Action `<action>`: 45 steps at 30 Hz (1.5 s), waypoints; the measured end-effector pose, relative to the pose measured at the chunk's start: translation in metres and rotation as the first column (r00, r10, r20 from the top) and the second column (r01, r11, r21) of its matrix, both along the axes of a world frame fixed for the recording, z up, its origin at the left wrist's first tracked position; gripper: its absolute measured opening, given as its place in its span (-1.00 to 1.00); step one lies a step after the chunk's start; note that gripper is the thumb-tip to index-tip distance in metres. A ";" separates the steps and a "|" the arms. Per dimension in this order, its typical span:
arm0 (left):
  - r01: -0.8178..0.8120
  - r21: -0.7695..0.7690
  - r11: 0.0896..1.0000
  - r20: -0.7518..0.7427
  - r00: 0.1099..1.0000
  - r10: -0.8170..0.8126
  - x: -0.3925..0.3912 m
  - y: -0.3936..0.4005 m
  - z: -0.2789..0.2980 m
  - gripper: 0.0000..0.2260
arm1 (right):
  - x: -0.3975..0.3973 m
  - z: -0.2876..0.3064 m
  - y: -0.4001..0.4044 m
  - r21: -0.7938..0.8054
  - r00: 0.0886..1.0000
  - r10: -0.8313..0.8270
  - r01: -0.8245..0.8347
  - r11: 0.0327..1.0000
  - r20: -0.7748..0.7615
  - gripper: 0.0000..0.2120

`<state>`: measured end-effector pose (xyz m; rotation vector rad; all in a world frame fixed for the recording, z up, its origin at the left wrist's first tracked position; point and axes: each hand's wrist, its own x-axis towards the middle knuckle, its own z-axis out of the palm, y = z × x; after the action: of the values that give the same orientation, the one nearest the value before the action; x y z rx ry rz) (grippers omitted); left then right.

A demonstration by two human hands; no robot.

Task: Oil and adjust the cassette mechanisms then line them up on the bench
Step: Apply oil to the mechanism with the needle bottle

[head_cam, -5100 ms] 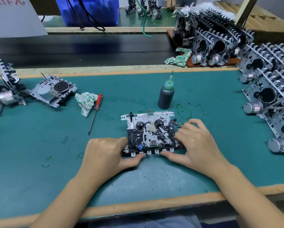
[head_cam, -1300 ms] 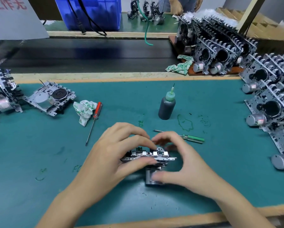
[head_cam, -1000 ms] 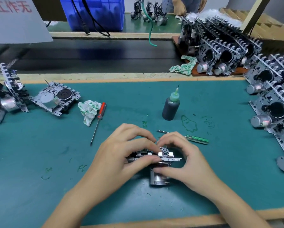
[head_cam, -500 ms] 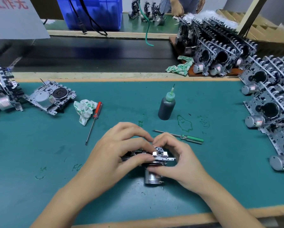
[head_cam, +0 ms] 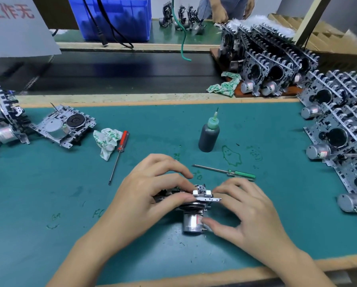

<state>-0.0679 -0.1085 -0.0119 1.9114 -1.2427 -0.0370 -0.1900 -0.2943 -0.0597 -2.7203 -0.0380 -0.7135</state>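
Note:
A cassette mechanism (head_cam: pixel 196 208) stands on edge at the middle of the green mat (head_cam: pixel 49 204), its silver motor facing me. My left hand (head_cam: pixel 150 195) grips its left side, fingers curled over the top edge and thumb along the metal plate. My right hand (head_cam: pixel 248 210) holds the right side, thumb on the motor and fingers at the top right corner. A dark oil bottle (head_cam: pixel 209 134) with a green nozzle stands behind. Several mechanisms stand in rows (head_cam: pixel 339 137) at the right.
A green-handled screwdriver (head_cam: pixel 231 173) lies just behind my hands; a red-handled one (head_cam: pixel 119 152) and a crumpled cloth (head_cam: pixel 107 140) lie at the left. Two mechanisms (head_cam: pixel 63 126) sit at the far left. More mechanisms (head_cam: pixel 272 67) stand on a board behind. Another person's hands (head_cam: pixel 221 16) work across the belt.
The mechanism went from lying flat to standing on edge between my hands. In the last half second my right fingers slid off its top to the right corner.

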 end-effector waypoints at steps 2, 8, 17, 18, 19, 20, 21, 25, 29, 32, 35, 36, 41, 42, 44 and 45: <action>0.003 -0.005 1.000 -0.004 1.000 -0.003 -0.001 0.001 0.000 -0.82 | 0.000 0.000 -0.002 0.010 1.000 0.003 -0.003 1.000 -0.023 -0.63; 0.006 -0.016 1.000 -0.011 1.000 -0.006 -0.002 0.001 -0.001 -0.82 | -0.004 0.010 0.001 0.153 0.990 0.043 -0.021 0.988 -0.137 -0.61; -0.003 -0.016 1.000 -0.005 1.000 0.003 -0.002 0.002 -0.001 -0.81 | 0.021 0.030 0.018 0.674 0.954 0.264 -0.104 0.732 -0.139 -0.68; -0.008 -0.014 1.000 -0.005 1.000 0.008 -0.002 0.002 -0.001 -0.81 | 0.023 0.030 0.018 0.685 0.952 0.272 -0.108 0.721 -0.137 -0.69; -0.013 -0.011 1.000 -0.005 1.000 0.013 -0.002 0.002 -0.001 -0.81 | 0.024 0.030 0.018 0.690 0.952 0.276 -0.111 0.715 -0.132 -0.70; -0.017 -0.009 1.000 -0.004 1.000 0.017 -0.003 0.002 0.000 -0.81 | 0.024 0.029 0.018 0.693 0.953 0.275 -0.115 0.711 -0.125 -0.71; -0.019 -0.006 1.000 -0.001 1.000 0.019 -0.003 0.002 0.000 -0.81 | 0.024 0.029 0.017 0.698 0.955 0.273 -0.118 0.707 -0.116 -0.72; -0.025 0.005 1.000 -0.009 1.000 0.025 -0.003 0.001 0.000 -0.79 | 0.024 0.025 0.017 0.714 0.958 0.267 -0.114 0.691 -0.106 -0.71; -0.022 0.006 1.000 -0.014 1.000 0.022 -0.003 0.001 0.001 -0.80 | 0.024 0.024 0.018 0.694 0.962 0.240 -0.086 0.715 -0.128 -0.70; -0.028 0.007 1.000 -0.011 1.000 0.028 -0.004 0.002 0.000 -0.79 | 0.024 0.024 0.018 0.689 0.963 0.240 -0.091 0.719 -0.123 -0.72; -0.021 -0.001 1.000 -0.019 1.000 0.021 -0.004 0.003 0.000 -0.80 | 0.024 0.025 0.017 0.705 0.952 0.273 -0.098 0.702 -0.139 -0.70; -0.018 -0.004 1.000 -0.017 1.000 0.018 -0.004 0.003 0.000 -0.80 | 0.024 0.025 0.016 0.713 0.949 0.281 -0.096 0.695 -0.147 -0.70; -0.023 -0.016 1.000 -0.018 1.000 0.022 -0.006 0.005 -0.002 -0.82 | 0.024 0.025 0.016 0.720 0.946 0.291 -0.100 0.687 -0.146 -0.71; -0.021 -0.019 1.000 -0.021 1.000 0.020 -0.006 0.005 -0.002 -0.82 | 0.025 0.025 0.016 0.721 0.943 0.296 -0.101 0.686 -0.150 -0.72; -0.004 -0.023 1.000 -0.010 1.000 0.004 -0.006 0.006 -0.002 -0.82 | 0.026 0.027 0.015 0.718 0.934 0.317 -0.108 0.688 -0.163 -0.72; 0.006 -0.023 1.000 -0.001 1.000 -0.006 -0.006 0.006 -0.003 -0.82 | 0.026 0.027 0.014 0.709 0.931 0.323 -0.112 0.696 -0.169 -0.72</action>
<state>-0.0735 -0.1023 -0.0144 1.8875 -1.2425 -0.0266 -0.1640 -0.2800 -0.0328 -2.0042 -0.0240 -0.1855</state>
